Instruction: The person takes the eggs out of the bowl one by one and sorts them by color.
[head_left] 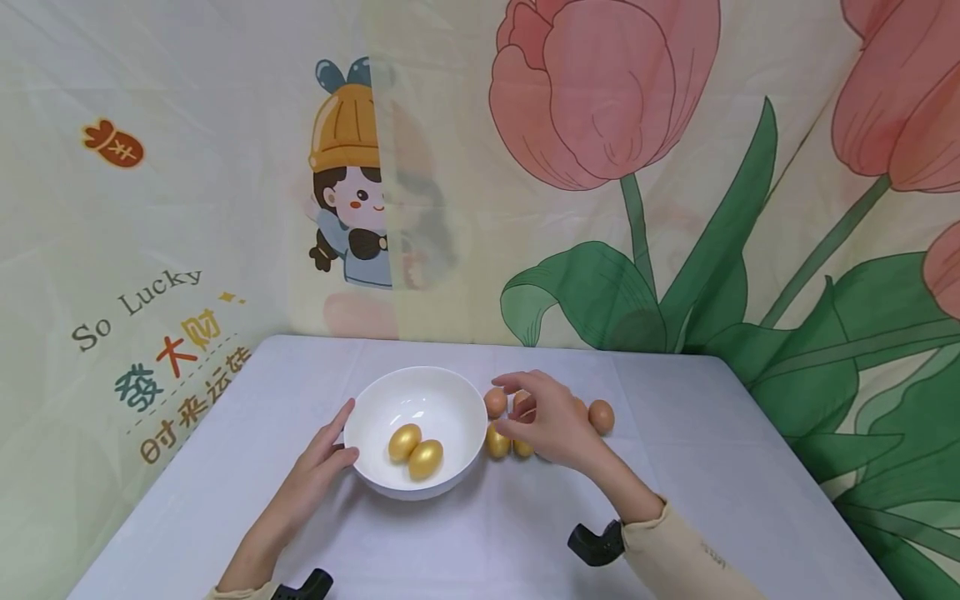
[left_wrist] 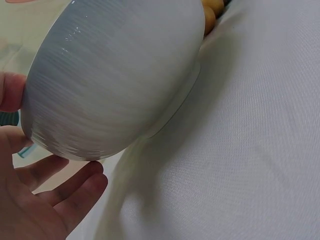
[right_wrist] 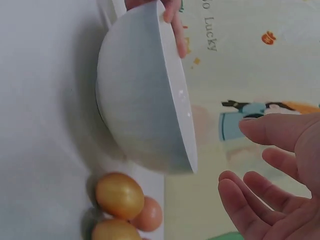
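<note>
A white bowl (head_left: 416, 492) stands on the table with two golden eggs (head_left: 426, 459) inside. My left hand (head_left: 321, 458) holds the bowl's left side, thumb and index finger at the rim. In the left wrist view its lower fingers (left_wrist: 82, 192) lie along the bowl's outer wall. My right hand (head_left: 558, 421) hovers right of the bowl over a group of eggs, thumb and fingers apart and loosely bent. Nothing is between those fingers (right_wrist: 240, 200) in the right wrist view. Under the hand are golden eggs (head_left: 497, 440) in front and brown eggs (head_left: 495, 402) behind, partly hidden.
Another brown egg (head_left: 602, 417) lies at the group's right end. White cloth covers the table (head_left: 495, 542), whose back edge meets a printed curtain (head_left: 450, 167) with tulips and a cartoon figure. Black wrist devices (head_left: 596, 543) show at both sleeves.
</note>
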